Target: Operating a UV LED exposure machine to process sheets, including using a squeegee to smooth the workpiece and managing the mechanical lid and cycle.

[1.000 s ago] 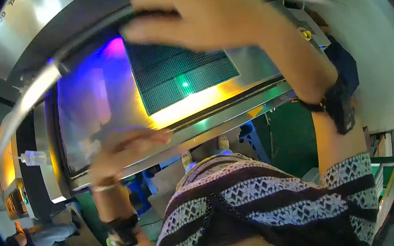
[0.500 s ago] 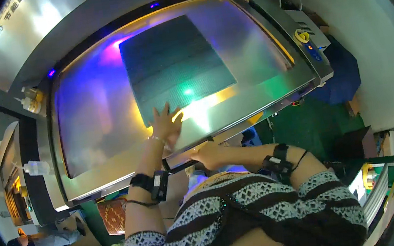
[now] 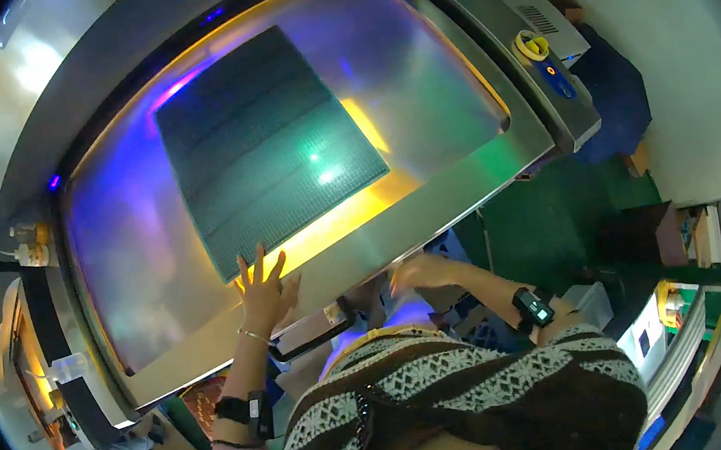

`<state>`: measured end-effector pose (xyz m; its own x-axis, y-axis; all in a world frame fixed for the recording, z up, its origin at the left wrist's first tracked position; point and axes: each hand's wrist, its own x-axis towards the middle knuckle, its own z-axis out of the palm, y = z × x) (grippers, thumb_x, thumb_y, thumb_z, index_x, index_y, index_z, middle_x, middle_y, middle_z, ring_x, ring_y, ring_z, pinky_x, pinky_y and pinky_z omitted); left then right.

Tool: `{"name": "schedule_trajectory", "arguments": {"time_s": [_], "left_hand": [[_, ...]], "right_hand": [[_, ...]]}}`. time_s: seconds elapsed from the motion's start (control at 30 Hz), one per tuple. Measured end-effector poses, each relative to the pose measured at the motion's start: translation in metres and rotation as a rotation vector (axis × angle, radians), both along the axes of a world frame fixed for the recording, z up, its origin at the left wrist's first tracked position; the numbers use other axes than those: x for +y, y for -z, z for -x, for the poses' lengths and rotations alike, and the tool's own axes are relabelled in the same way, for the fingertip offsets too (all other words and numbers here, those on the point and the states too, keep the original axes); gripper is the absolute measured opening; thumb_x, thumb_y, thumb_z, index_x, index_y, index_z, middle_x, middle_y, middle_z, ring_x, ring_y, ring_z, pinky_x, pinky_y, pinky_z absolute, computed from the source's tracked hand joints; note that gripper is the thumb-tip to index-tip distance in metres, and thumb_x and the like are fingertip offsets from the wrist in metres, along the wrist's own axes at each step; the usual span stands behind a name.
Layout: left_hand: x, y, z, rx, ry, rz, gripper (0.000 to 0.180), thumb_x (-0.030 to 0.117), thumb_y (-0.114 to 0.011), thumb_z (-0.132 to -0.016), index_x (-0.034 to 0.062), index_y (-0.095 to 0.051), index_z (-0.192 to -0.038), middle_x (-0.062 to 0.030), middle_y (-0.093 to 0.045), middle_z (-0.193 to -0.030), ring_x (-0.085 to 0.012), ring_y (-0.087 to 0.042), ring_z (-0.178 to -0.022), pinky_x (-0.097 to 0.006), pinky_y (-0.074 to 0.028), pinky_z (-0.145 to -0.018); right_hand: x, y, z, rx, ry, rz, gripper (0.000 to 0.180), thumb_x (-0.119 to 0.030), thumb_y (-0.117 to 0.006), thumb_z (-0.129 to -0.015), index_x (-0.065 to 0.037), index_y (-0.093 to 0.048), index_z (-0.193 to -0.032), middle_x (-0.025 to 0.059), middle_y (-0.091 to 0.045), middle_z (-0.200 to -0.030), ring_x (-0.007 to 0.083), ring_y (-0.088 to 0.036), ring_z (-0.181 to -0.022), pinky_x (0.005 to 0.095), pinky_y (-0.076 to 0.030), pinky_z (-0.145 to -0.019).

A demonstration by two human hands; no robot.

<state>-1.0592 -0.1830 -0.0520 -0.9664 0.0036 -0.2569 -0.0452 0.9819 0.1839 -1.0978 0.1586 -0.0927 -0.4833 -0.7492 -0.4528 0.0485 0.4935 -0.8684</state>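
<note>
A metal tabletop (image 3: pixel 430 61) bears a dark ribbed sheet (image 3: pixel 267 137), lying flat near its middle. The right hand (image 3: pixel 421 272), over the sheet one second earlier, is now beside the near edge, its grip unclear; only the left hand (image 3: pixel 266 297), fingers spread and released, remains at the sheet's near left corner. Bare metal extends left and right.

Dk gridded panel (image 3: pixel 264 151) lies flat on tbl (image 3: pixel 136 286).

1 fisheye view (left head camera), from above, down onto nearby metal surface (image 3: pixel 432 79)
</note>
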Motion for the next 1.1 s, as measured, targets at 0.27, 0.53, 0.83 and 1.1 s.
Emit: {"name": "schedule_trajectory", "arguments": {"time_s": [0.27, 0.53, 0.83, 1.1], "left_hand": [[-0.014, 0.014, -0.004, 0.11, 0.135, -0.017, 0.058, 0.048, -0.06, -0.075, 0.0257, -0.046, -0.127, -0.0134, -0.021, -0.143, -0.0522, -0.014, -0.126, -0.065, -0.024, -0.094], [-0.012, 0.001, 0.001, 0.017, 0.117, -0.103, 0.06, 0.046, -0.062, -0.075, 0.0273, -0.043, -0.129, -0.0183, -0.021, -0.142, -0.0534, -0.014, -0.125, -0.066, -0.023, -0.094], [-0.013, 0.007, 0.0, 0.016, 0.075, -0.171, 0.064, 0.045, -0.065, -0.073, 0.0299, -0.041, -0.13, -0.0159, -0.017, -0.144, -0.0534, -0.012, -0.126, -0.067, -0.021, -0.094], [-0.012, 0.007, -0.005, 0.042, 0.047, -0.089, 0.063, 0.056, -0.057, -0.074, 0.0345, -0.04, -0.13, -0.0089, -0.013, -0.146, -0.0498, -0.006, -0.129, -0.073, -0.018, -0.089]], "right_hand": [[0.1, 0.164, 0.058, 0.927, 0.292, -0.716, 0.047, -0.028, -0.059, -0.074, -0.01, -0.05, -0.116, 0.015, -0.053, -0.114, 0.0322, -0.049, -0.106, 0.043, -0.037, -0.09], [0.121, 0.157, 0.049, 0.876, 0.348, -0.743, 0.053, -0.029, -0.06, -0.072, -0.009, -0.045, -0.119, 0.0187, -0.046, -0.12, 0.0347, -0.043, -0.112, 0.0443, -0.033, -0.094], [0.06, 0.139, -0.007, 0.953, 0.421, -0.919, 0.061, -0.029, -0.061, -0.07, -0.007, -0.04, -0.123, 0.0229, -0.039, -0.127, 0.0376, -0.036, -0.117, 0.0458, -0.029, -0.099], [0.077, 0.138, -0.008, 0.726, 0.535, -0.683, 0.062, -0.011, -0.059, -0.059, -0.006, -0.042, -0.119, 0.0244, -0.047, -0.118, 0.0418, -0.042, -0.112, 0.0453, -0.035, -0.094]]}}
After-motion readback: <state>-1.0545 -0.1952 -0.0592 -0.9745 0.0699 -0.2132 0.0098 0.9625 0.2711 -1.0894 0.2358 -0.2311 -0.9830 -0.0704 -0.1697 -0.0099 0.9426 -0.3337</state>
